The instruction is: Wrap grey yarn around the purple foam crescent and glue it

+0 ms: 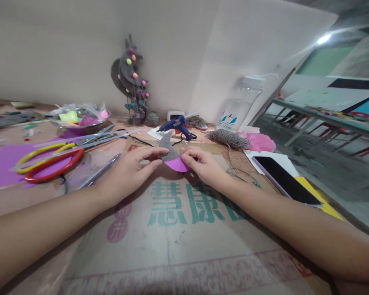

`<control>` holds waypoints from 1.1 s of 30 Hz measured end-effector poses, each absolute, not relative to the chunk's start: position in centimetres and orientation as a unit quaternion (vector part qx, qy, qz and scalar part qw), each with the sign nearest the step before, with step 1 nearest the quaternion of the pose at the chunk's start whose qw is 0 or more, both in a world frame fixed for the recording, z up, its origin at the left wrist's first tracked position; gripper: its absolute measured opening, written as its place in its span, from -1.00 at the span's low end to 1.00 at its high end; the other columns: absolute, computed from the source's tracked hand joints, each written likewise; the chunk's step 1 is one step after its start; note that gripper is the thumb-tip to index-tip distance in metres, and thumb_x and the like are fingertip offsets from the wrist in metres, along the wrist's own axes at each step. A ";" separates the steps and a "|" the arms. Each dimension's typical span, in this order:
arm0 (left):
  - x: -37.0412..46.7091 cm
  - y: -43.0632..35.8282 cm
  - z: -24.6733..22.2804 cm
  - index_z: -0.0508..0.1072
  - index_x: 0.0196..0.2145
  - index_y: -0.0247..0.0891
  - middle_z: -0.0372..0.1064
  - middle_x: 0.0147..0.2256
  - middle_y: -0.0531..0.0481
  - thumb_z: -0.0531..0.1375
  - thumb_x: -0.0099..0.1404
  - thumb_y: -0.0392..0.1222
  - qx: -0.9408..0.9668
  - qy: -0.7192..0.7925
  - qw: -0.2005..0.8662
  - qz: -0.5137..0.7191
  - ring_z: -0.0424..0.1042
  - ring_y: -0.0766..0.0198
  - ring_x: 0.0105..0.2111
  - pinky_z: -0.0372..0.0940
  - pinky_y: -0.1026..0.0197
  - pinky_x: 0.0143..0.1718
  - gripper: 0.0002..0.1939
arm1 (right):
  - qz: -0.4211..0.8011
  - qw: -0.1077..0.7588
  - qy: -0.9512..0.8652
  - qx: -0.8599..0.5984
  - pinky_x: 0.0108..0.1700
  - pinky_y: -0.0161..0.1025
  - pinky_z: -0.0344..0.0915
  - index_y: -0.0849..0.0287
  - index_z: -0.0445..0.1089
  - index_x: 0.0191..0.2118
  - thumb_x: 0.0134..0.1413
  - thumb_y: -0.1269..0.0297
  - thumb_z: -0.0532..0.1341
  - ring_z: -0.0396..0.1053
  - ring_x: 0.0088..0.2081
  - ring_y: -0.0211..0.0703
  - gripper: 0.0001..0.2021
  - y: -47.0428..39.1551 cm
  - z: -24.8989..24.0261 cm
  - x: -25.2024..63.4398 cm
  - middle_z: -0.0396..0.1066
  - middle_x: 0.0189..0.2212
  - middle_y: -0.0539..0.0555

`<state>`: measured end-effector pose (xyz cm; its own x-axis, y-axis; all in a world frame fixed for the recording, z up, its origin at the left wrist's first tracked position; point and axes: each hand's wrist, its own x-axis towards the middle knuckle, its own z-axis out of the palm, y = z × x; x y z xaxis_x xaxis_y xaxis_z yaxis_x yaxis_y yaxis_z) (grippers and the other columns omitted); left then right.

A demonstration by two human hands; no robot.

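Between both hands, above the cardboard, is a small craft piece: a grey, felt-like pointed part (168,149) lying against a rounded purple part (176,164). My left hand (135,168) pinches its left edge with thumb and index finger. On the other side my right hand (201,164) grips the purple edge, fingers curled and thumb on top. How the grey and purple parts join is too small to tell. Just behind the piece lies a blue glue gun (178,126) on its side.
Printed cardboard (135,258) covers the table in front. To the left are red-and-yellow-handled scissors (53,157), purple sheet (3,164) and a metal bowl (70,125). Grey yarn (229,139), a bottle (236,106) and a phone (285,180) stand or lie right. A moon decoration (130,73) leans on the wall.
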<state>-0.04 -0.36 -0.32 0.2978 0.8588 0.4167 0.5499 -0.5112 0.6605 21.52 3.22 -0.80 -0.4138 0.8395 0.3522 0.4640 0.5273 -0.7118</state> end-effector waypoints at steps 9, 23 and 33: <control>-0.2 -0.3 -0.5 0.44 -0.01 -0.11 0.43 -0.02 0.02 0.11 0.28 -0.14 0.786 0.450 0.186 0.381 0.37 0.18 -0.02 0.29 0.12 0.01 -0.67 | 0.268 0.358 -0.794 -0.410 -0.39 -0.32 0.18 0.19 0.28 -0.54 0.14 0.21 0.09 0.25 -0.44 -0.26 -0.73 3.2 -0.7 21.4 0.28 -0.49 0.00; 0.1 -0.6 -0.3 0.52 -0.12 -0.12 0.48 -0.12 0.01 0.15 0.22 -0.13 0.767 0.451 0.199 0.410 0.43 0.18 -0.11 0.38 0.16 -0.10 -0.72 | 0.267 0.358 -0.804 -0.392 -0.27 -0.27 0.18 0.19 0.26 -0.53 0.14 0.20 0.08 0.24 -0.39 -0.23 -0.73 3.3 -0.8 21.4 0.28 -0.47 0.01; 0.0 -0.7 -0.4 0.54 -0.16 -0.12 0.50 -0.17 0.02 0.16 0.22 -0.13 0.766 0.449 0.187 0.420 0.44 0.20 -0.16 0.37 0.17 -0.11 -0.75 | 0.275 0.348 -0.800 -0.404 -0.30 -0.27 0.20 0.18 0.27 -0.52 0.14 0.18 0.08 0.25 -0.41 -0.23 -0.73 3.1 -0.8 21.5 0.30 -0.48 0.01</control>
